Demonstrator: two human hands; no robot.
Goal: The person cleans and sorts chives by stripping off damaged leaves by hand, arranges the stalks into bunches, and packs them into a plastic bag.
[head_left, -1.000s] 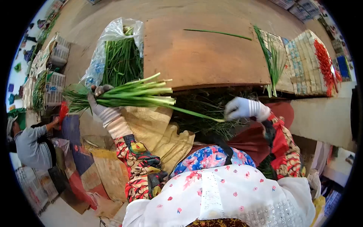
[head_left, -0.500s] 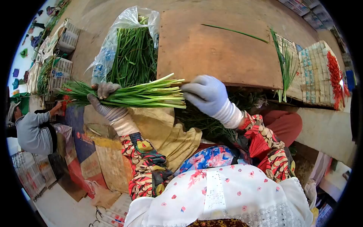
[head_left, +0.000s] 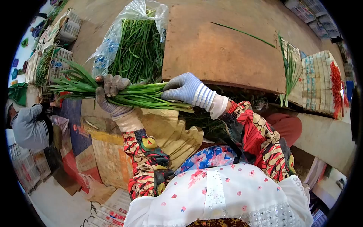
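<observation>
My left hand (head_left: 113,92), in a soiled glove, is wrapped round a bunch of garlic chives (head_left: 141,92). The bunch lies sideways, leaves to the left and pale stem ends to the right. Over those stem ends my right hand (head_left: 183,90), in a striped glove, is closed with thumb and fingers against the stems. Behind the bunch, more chives (head_left: 138,49) fill a clear plastic bag (head_left: 102,60). To the right of the bag is a brown wooden board (head_left: 227,49) with a single green leaf (head_left: 244,34) on it.
Several chives (head_left: 290,75) hang at the board's right edge, beside a crate (head_left: 317,75) with red ties (head_left: 335,89). Dark green trimmings lie under the board. A co-worker (head_left: 32,125) sits at the left, near crates (head_left: 59,64) of greens.
My right hand has come left and down from beside the stem ends and closed on them. My left hand keeps its hold on the bunch. The view has shifted slightly.
</observation>
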